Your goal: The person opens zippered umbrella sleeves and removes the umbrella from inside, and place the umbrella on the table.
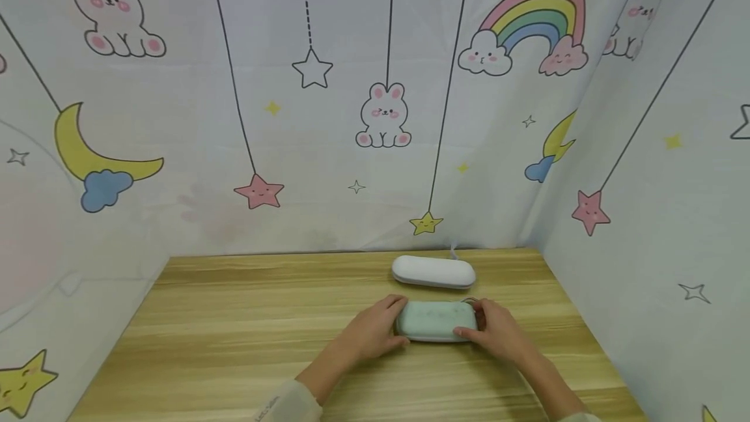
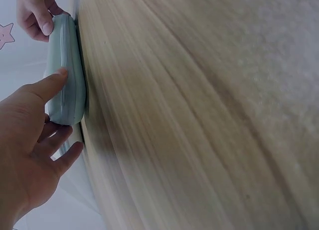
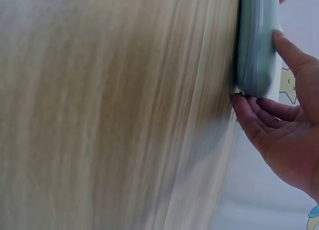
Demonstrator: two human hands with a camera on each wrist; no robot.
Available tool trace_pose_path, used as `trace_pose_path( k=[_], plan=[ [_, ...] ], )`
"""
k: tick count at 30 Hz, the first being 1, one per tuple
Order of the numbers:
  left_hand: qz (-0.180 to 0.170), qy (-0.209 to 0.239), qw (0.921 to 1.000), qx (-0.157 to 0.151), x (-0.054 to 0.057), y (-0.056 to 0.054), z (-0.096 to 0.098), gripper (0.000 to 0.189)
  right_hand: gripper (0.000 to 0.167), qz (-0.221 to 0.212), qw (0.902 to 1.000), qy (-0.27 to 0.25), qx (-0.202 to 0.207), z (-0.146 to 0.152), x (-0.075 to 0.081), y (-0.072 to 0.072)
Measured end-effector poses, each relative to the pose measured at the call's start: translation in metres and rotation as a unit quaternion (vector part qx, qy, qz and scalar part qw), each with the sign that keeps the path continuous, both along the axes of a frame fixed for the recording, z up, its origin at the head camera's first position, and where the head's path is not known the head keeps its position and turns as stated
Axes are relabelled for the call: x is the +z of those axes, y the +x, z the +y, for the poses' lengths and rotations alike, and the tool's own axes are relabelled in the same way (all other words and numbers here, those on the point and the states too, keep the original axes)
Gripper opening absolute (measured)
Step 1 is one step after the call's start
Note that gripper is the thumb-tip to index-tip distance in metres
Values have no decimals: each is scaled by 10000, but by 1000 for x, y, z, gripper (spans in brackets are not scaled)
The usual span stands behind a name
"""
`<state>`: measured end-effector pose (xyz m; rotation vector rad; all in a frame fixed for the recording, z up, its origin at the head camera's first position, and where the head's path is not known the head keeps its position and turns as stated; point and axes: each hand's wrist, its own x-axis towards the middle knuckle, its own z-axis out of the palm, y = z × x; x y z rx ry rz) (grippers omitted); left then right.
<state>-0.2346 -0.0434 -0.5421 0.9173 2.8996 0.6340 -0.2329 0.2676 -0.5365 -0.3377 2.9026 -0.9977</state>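
A pale green zip case [image 1: 436, 322] with rounded ends lies flat on the wooden table, its zipper seam running along the side in both wrist views. My left hand [image 1: 377, 327] holds its left end, the thumb [image 2: 55, 84] on the front side and the other fingers around the end. At the opposite end my right hand [image 1: 497, 329] grips the case, thumb on the near top edge, fingertips [image 3: 241, 103] at the end close to the tabletop. A thin cord loop [image 1: 471, 300] shows by the case's far right corner.
Just behind the green case sits a white, rounded oblong case [image 1: 433, 272] with a small pale strap [image 1: 454, 253] at its back. The wood-grain table [image 1: 246, 318] meets a printed curtain [image 1: 328, 213] at the back and another curtain side [image 1: 644, 246] at right.
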Motion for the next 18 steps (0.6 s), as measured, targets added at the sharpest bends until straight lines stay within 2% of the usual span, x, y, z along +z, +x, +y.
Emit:
trace_pose_path(
  k=[4,14,18],
  plan=[
    [-5,-36,10000,4,-1,-1,1,81,65,-192,9996,-140,-182,-1,1,2],
    [-78,-5,10000,24,-3,-3,4,78,66,-227,9993,-36,-298,-3,1,7],
    [-1,42,10000,45,-3,-2,4,77,67,-177,9993,16,-326,-5,-1,9]
  ],
)
